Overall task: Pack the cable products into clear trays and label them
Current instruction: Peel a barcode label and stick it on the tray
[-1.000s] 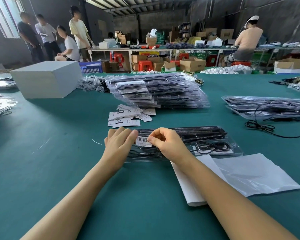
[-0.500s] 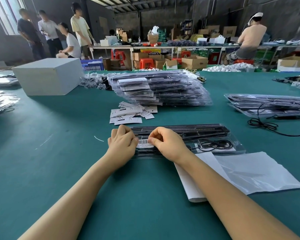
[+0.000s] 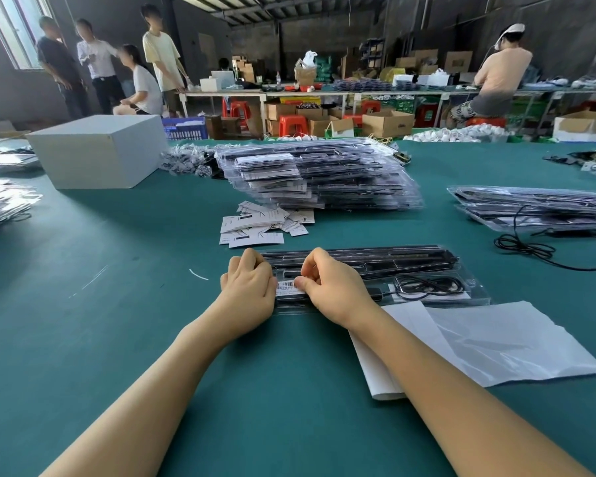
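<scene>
Head view: clear tray (image 3: 427, 294) of black cable parts lies on the green table (image 3: 117, 304), touching white backing sheets (image 3: 496, 346). Left hand (image 3: 248, 287), fingers curled, rests on the tray's left end; right hand (image 3: 331, 287) pinches the barcode label (image 3: 286, 287) against the tray lid.

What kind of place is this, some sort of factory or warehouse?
Most likely a small packing workshop. A stack of filled clear trays sits on a long green table, cardboard boxes crowd the floor under a far bench, and other workers stand or sit around.
</scene>
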`<action>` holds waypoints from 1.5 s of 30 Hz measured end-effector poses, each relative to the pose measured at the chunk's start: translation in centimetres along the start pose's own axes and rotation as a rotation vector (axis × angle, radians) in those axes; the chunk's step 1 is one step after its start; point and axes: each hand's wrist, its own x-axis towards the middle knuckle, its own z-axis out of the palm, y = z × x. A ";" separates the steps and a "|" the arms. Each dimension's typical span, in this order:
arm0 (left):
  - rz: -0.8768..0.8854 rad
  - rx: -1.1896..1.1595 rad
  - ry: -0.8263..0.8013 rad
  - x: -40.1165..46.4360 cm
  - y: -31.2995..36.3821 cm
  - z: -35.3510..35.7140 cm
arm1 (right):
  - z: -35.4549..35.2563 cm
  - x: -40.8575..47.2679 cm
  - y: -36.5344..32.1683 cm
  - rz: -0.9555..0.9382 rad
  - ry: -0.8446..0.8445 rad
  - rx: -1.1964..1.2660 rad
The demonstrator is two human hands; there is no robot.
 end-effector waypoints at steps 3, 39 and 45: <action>0.015 0.039 0.002 0.0 0.1 0.1 | 0.1 0.0 -0.1 -0.018 0.008 -0.032; -0.462 0.093 0.124 -0.8 1.2 0.3 | 0.3 -1.6 1.2 -0.104 0.609 -0.200; -0.426 -0.284 0.251 -0.9 0.6 -0.6 | -0.4 -1.2 2.3 0.267 0.544 -0.073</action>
